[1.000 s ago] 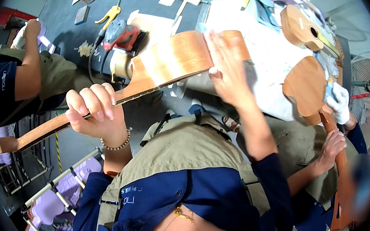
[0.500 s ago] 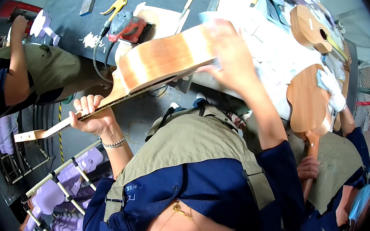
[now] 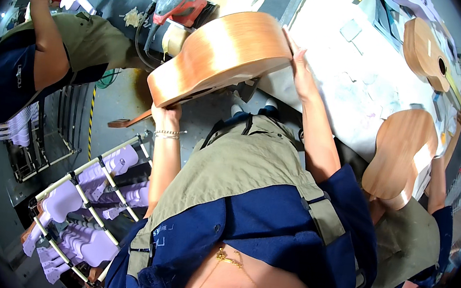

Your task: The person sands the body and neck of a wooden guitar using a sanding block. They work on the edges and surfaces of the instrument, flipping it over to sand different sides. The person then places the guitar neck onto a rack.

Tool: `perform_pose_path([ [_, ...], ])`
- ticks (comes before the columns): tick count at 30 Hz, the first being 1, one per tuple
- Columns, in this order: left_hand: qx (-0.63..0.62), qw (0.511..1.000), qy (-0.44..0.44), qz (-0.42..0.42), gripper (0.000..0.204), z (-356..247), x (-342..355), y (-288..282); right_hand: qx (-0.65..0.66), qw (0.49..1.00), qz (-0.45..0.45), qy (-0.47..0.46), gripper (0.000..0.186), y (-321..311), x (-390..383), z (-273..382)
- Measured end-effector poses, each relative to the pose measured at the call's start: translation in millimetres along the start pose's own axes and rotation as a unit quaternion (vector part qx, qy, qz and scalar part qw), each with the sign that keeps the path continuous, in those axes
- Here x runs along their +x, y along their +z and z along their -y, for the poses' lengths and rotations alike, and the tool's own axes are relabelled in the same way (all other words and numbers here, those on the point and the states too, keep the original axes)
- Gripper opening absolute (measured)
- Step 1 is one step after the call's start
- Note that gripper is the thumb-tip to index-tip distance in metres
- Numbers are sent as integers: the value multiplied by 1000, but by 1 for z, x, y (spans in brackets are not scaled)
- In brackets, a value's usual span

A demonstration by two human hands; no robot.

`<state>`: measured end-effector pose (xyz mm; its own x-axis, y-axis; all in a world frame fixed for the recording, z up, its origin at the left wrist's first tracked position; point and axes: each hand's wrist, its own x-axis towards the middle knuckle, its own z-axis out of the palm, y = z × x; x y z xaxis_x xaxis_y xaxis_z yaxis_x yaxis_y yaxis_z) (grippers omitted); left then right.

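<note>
A pale wooden ukulele is raised on its side near the workbench edge, body to the right, neck reaching down-left to a brown headstock. My left hand grips it where the neck meets the body, fingers partly hidden underneath. My right hand holds the rounded tail end, thumb and fingers along the side. A red-and-grey power sander with its hose lies on the bench behind the instrument.
A co-worker stands at left; another at right holds a wooden ukulele body. Another body, papers and tools lie on the bench. A rack of lilac instrument bodies stands lower left.
The ukulele has turned more onto its side. My left hand has moved right toward the neck joint; my right hand went from blurred motion on the body to gripping its tail end.
</note>
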<state>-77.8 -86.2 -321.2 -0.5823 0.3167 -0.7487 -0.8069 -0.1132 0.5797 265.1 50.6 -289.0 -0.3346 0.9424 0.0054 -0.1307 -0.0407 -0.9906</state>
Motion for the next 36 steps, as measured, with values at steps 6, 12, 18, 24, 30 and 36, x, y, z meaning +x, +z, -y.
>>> perform_pose_path([
  [6,145,951,136,236,42,30,-1,10,-425,869,66,-245,65,64,-3,105],
  [12,-15,991,77,105,35,31,-18,16,-263,940,102,-192,69,27,17,83],
  [18,13,985,168,-45,30,25,-42,25,195,962,-25,190,69,-40,-13,-50],
  [24,-18,965,255,-68,17,12,-62,42,220,964,7,148,58,-35,-27,-54],
  [30,-7,965,255,-63,15,8,-64,48,212,963,0,168,59,-35,-23,-54],
  [36,-15,970,228,-79,16,9,-46,35,75,969,-28,233,64,-28,-7,-21],
])
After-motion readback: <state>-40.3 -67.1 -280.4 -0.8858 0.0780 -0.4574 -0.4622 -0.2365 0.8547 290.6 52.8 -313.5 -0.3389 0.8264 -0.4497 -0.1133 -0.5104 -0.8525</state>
